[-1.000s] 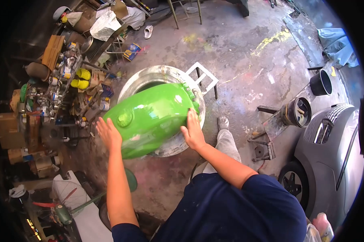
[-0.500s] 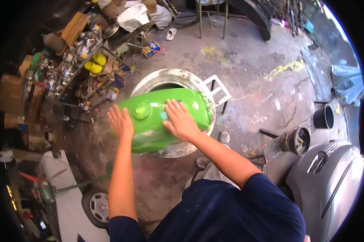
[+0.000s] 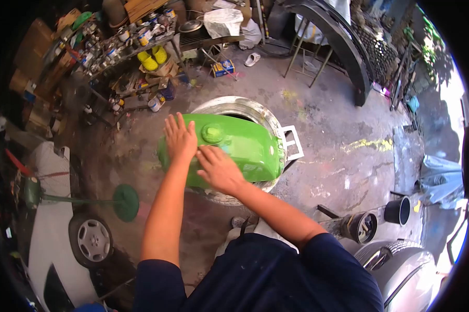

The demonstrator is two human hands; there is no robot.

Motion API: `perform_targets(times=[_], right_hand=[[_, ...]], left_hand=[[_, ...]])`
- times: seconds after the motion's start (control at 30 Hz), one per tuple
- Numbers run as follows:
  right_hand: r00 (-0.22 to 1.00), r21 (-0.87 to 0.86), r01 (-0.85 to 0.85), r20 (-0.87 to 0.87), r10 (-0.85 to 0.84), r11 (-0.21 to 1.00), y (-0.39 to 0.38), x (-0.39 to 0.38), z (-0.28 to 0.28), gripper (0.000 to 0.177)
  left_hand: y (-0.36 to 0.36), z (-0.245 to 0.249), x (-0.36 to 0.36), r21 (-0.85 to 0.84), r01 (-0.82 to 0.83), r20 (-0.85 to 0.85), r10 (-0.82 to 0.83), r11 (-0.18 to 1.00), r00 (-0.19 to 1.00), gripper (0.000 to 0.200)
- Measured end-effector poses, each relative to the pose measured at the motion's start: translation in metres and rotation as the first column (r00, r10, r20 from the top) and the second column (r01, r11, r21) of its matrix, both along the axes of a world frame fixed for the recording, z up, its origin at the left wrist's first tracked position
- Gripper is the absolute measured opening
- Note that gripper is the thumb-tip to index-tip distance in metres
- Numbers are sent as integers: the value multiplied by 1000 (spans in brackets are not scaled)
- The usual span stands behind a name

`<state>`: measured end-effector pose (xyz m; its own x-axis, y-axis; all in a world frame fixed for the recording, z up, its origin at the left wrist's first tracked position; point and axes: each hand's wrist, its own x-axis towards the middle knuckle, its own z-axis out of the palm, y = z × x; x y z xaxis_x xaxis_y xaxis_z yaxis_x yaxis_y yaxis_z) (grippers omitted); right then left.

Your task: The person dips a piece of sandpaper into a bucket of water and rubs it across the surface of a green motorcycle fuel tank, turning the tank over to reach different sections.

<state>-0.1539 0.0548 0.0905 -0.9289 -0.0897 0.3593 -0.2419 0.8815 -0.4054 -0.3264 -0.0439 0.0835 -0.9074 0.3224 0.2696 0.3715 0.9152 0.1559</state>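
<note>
A glossy green motorcycle fuel tank (image 3: pixel 250 138) lies on its underside across a round, paint-spattered whitish ring (image 3: pixel 219 104) that looks like a wheel. Its round filler cap (image 3: pixel 212 133), also green, sticks up near the middle. My left hand (image 3: pixel 181 139) rests on the left end of the tank, fingers stretched and spread. Just right of it and lower, my right hand (image 3: pixel 220 169) lies flat on the near side, fingers extended below the cap. Whether anything thin is under the right palm is hidden.
A white frame (image 3: pixel 291 143) juts from the ring's right side. Two black buckets (image 3: pixel 397 210) stand at right, near a grey bumper (image 3: pixel 408 275). A cluttered shelf of paint cans (image 3: pixel 141 41) is at upper left. A white car part and wheel (image 3: pixel 91 239) are at lower left.
My right hand has slid left along the tank, from right of the cap to below it, close to my left hand. The camera view has turned, shifting the surroundings.
</note>
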Motion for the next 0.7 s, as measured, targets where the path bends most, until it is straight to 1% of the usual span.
perform_targets(times=[0.03,0.13,0.23,0.33,0.37,0.47,0.57,0.6,0.63,0.67,0.7], right_hand=[[1000,-13,-16,4,16,1000,9,6,0,58],[999,9,37,-12,-37,999,47,31,-9,55],[998,66,59,-2,-59,996,27,25,-1,53],[995,92,-96,-12,98,991,2,-2,9,52],[992,59,-129,8,129,990,8,-2,7,54],[989,140,-146,23,144,979,43,15,-2,54],[997,71,71,15,-72,995,57,18,-10,52],[989,37,149,20,-150,988,55,21,-10,52],[968,20,251,3,-251,968,36,19,-11,52],[975,-2,224,16,-223,975,23,18,-7,51],[983,44,184,-26,-183,982,14,19,-6,52]], left_hand=[[-2,-1,0,0,-1,2,1,1000,1000,67],[-2,-4,1,32,-15,-20,16,999,1000,67],[-3,-2,3,36,-21,-20,21,999,1000,67],[-9,-6,5,41,-18,-26,19,999,999,67],[-11,-7,5,41,-16,-27,17,999,999,67],[-15,-2,10,71,9,-5,-9,997,1000,67],[-16,-3,11,73,-3,-12,4,997,1000,67],[-16,-3,13,58,-16,0,16,998,1000,67],[-14,-2,12,41,-24,7,24,999,1000,67],[-11,2,10,28,-34,9,34,999,999,66],[-10,1,7,38,-38,-7,38,999,999,67]])
